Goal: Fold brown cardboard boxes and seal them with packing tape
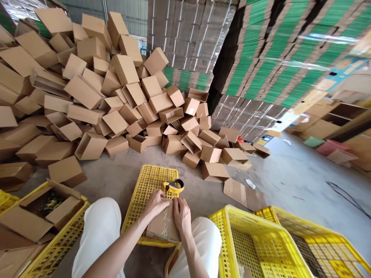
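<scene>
A small brown cardboard box (164, 227) with shiny clear tape along its top rests on an upturned yellow plastic crate (139, 193) between my knees. My left hand (157, 203) is at the box's far left edge, its fingers curled and pressed against the cardboard and tape. Against the far right edge, my right hand (182, 216) grips the box with bent fingers. Just beyond my hands, a yellow and black tape dispenser (174, 186) lies on the crate.
A tall heap of cardboard boxes (124, 96) fills the far left. At right stand yellow baskets (246, 239); at left, a yellow crate (69, 227) holds an open carton (26, 224). Strapped stacks of flattened cardboard (255, 50) rise behind. A flat cardboard piece (243, 193) lies on the floor.
</scene>
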`<state>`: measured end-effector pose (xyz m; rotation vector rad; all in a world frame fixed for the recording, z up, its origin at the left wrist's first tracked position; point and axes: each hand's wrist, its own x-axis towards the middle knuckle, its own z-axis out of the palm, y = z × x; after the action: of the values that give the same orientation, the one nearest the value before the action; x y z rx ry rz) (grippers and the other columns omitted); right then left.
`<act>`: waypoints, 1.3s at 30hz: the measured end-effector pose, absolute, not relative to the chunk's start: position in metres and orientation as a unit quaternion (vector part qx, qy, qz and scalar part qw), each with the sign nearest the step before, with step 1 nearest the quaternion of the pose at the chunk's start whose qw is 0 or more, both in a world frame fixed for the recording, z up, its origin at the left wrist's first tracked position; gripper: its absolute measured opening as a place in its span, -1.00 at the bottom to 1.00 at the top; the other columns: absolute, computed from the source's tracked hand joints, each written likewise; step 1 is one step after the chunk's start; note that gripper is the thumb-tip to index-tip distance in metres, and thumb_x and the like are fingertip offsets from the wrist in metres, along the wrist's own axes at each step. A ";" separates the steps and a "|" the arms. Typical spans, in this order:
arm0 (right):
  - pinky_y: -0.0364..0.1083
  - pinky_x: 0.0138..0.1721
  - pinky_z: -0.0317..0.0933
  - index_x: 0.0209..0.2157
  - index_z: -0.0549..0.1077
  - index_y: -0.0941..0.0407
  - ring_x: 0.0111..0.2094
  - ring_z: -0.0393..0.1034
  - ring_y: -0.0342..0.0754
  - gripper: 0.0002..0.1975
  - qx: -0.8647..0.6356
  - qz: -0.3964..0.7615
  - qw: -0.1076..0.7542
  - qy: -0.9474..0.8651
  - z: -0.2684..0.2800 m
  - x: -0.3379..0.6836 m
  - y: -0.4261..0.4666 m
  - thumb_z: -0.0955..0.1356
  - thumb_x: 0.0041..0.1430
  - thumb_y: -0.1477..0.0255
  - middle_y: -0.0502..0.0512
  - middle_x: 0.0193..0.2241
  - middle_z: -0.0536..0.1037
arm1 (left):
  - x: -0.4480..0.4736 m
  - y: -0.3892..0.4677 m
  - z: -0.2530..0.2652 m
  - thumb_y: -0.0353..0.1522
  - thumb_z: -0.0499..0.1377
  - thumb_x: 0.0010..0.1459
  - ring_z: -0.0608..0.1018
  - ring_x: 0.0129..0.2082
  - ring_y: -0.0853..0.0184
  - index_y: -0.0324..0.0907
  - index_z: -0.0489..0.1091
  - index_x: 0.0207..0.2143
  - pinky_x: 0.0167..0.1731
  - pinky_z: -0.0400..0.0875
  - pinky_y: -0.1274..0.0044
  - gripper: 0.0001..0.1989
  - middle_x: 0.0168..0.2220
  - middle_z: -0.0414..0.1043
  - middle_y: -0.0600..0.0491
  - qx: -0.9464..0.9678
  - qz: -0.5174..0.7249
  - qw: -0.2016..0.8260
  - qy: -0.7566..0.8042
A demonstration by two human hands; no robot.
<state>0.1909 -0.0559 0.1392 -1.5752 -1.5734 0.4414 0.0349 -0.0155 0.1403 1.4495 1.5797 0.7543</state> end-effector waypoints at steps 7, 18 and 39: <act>-0.07 -0.24 0.27 -0.40 0.41 0.03 -0.32 0.49 0.01 -0.48 -0.639 0.180 0.403 -0.630 0.138 0.191 -0.057 0.12 0.52 0.04 0.13 -0.34 0.57 | 0.038 -0.010 0.145 -0.27 0.35 -0.02 0.56 -0.01 0.05 -0.12 0.39 -0.40 0.07 0.38 0.31 -0.80 -0.13 0.51 -0.06 0.581 0.304 0.412 0.633; -0.09 -0.23 0.25 -0.38 0.42 0.03 -0.33 0.50 -0.01 -0.51 -0.667 0.168 0.380 -0.619 0.138 0.188 -0.059 0.11 0.51 0.09 0.10 -0.34 0.57 | 0.034 -0.055 0.117 -0.51 0.30 -0.07 -0.08 0.56 -0.03 -0.01 0.00 0.44 0.45 0.03 0.19 0.03 0.54 -0.27 -0.15 0.546 0.375 0.433 0.611; -0.09 -0.27 0.23 -0.40 0.41 0.04 -0.37 0.47 -0.03 -0.58 -0.658 0.172 0.389 -0.622 0.140 0.189 -0.059 0.15 0.50 0.17 0.08 -0.37 0.54 | 0.029 -0.052 0.109 -0.49 0.30 -0.05 0.13 0.49 0.01 0.00 0.04 0.43 0.42 0.10 0.23 0.00 0.49 -0.02 -0.11 0.530 0.387 0.450 0.606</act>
<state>0.1893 -0.0592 0.1396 -1.6731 -1.5808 0.4365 0.0286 -0.0524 0.1093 1.3099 1.4990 0.9563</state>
